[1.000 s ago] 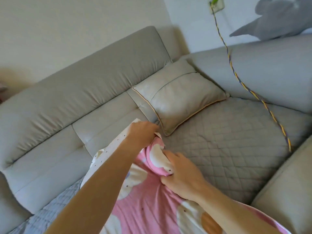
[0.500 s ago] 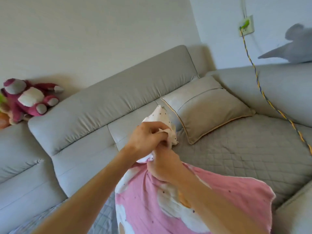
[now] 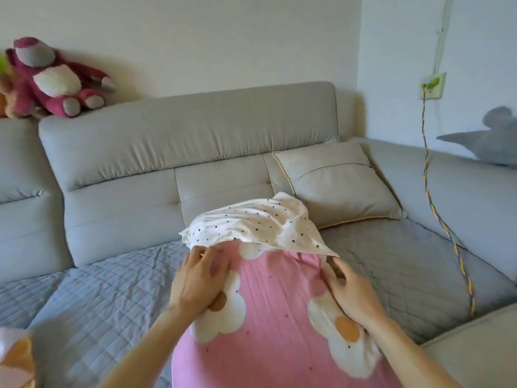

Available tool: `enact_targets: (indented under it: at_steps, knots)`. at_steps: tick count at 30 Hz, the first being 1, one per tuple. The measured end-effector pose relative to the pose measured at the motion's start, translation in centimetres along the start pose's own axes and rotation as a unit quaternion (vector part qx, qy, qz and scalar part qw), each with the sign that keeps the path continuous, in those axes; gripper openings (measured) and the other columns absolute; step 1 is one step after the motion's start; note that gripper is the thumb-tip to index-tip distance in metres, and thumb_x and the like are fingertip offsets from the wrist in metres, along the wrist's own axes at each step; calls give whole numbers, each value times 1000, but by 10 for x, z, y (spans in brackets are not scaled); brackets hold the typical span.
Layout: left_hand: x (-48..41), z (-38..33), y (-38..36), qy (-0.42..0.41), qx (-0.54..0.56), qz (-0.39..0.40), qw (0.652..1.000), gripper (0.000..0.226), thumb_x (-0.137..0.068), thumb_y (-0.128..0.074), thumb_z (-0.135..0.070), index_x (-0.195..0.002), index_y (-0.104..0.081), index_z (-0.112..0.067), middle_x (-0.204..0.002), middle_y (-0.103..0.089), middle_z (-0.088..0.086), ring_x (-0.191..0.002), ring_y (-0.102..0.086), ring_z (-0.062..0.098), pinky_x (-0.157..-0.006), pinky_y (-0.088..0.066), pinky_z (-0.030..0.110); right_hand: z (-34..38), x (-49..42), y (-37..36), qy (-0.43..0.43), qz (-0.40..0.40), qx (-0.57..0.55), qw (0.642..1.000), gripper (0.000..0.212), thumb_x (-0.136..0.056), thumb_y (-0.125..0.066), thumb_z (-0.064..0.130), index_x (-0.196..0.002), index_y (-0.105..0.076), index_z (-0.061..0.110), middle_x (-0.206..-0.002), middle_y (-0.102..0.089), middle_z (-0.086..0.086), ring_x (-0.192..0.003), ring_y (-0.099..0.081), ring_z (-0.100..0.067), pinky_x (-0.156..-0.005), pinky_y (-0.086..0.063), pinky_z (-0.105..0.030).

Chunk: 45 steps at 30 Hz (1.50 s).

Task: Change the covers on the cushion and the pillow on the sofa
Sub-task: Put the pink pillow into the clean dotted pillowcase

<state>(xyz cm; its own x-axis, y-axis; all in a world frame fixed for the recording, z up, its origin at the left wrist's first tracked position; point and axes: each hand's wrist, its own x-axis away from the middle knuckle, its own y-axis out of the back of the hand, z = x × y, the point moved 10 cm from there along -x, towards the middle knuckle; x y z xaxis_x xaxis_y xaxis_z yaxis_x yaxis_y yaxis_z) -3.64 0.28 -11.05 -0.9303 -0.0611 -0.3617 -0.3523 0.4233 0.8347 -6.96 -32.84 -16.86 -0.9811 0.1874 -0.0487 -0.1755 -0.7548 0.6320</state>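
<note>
- Pillow [image 3: 277, 317] lies on the seat of the grey sofa [image 3: 195, 130], in front of us at the middle of the view. Its near end runs out of the bottom of the frame between the two forearms.
- We note a pink flower-print cover [image 3: 279, 298] over most of the pillow. At the far end a white dotted fabric [image 3: 251, 222] sits bunched like a cap, its hem overlapping the pink.
- Left hand [image 3: 198, 278] rests on the pillow's left side just below the dotted hem. Its fingers are bent and the thumb closes toward them, pinching the pink cover.
- Right hand [image 3: 349, 295] is on the pillow's right side. Its curled fingers are at the lower right corner of the dotted fabric, grasping pink cloth that gathers there. That area is blurred.
- The hands are apart, one on each flank, with the far end of the pillow between and just beyond them.
- Beige cushion [image 3: 335, 186] leans in the sofa corner, just behind the dotted fabric. We cannot tell whether they touch.
- Quilted grey mat [image 3: 112, 289] covers the seat under the pillow.
- Pink plush bear [image 3: 56, 79] sits on the backrest at far left.
- Braided cable [image 3: 436, 219] hangs from a wall socket [image 3: 432, 85] down onto the right part of the sofa.
</note>
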Motion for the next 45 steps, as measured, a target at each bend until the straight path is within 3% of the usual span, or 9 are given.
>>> enact_targets:
  at_steps: [7,11,20,24,27,34,37,42,45]
  knots:
    - [13,124,-28,196,108,25,974,43,-93,-52,-55,-129,-56,-32,-127,-60,3,-120,-54,28,-93,-45,39,69,20,-8,168,-159,135,963,39,-93,-56,26,-131,-56,17,-127,-63,-3,-110,-57,-27,-92,-48,-39]
    - [17,128,-37,186,223,12,957,15,-97,-55,-42,-89,-61,-31,-93,-69,-8,-91,-66,15,-71,-41,27,150,68,-51,309,-172,172,919,54,-92,-48,55,-127,-61,15,-136,-56,-2,-131,-47,-31,-107,-38,-48]
    - [-5,92,-34,141,489,45,860,34,-102,-49,-37,-91,-59,-6,-75,-55,-2,-73,-50,11,-71,-42,29,195,68,-178,196,-109,356,907,93,-47,-73,61,-127,-61,15,-135,-50,-32,-120,-50,-53,-84,-33,-70]
    - [2,55,-29,111,550,108,821,32,-99,-54,-37,-78,-50,-13,-73,-46,-1,-71,-44,15,-68,-38,30,197,44,-176,330,-168,402,838,25,-73,-62,14,-97,-69,15,-91,-62,-9,-74,-57,-32,-60,-48,-41]
    - [27,16,-27,83,584,158,792,32,-100,-53,-36,-83,-53,-10,-70,-45,-2,-65,-41,14,-59,-34,26,211,-12,-105,322,-239,324,857,25,-71,-46,7,-79,-70,8,-75,-64,-14,-69,-61,-36,-62,-55,-43]
    - [80,62,-27,36,138,190,971,18,-103,-40,-31,-98,-49,-16,-70,-53,-12,-81,-62,22,-62,-39,23,197,11,-167,394,-60,200,895,19,-69,-58,19,-85,-68,15,-91,-72,-4,-93,-61,-28,-91,-43,-31]
    - [110,61,-47,-57,-77,304,948,14,-98,-38,-19,-98,-51,-14,-66,-40,-10,-90,-61,33,-64,-43,29,187,35,-182,432,-20,199,880,20,-72,-59,32,-84,-69,19,-92,-72,-1,-101,-55,-22,-99,-38,-27]
    - [110,66,-45,-2,-28,332,943,20,-79,-36,-32,-78,-52,-19,-77,-65,-4,-77,-62,22,-76,-54,40,179,35,-177,347,179,242,888,35,-86,-58,52,-114,-66,33,-123,-63,1,-130,-40,-16,-113,-19,-23]
    - [101,64,-39,11,-15,386,922,22,-85,-52,-40,-96,-58,-22,-98,-66,-10,-93,-61,15,-82,-49,29,183,37,-122,284,252,25,925,22,-91,-68,32,-111,-74,26,-111,-67,17,-110,-56,5,-94,-36,-10]
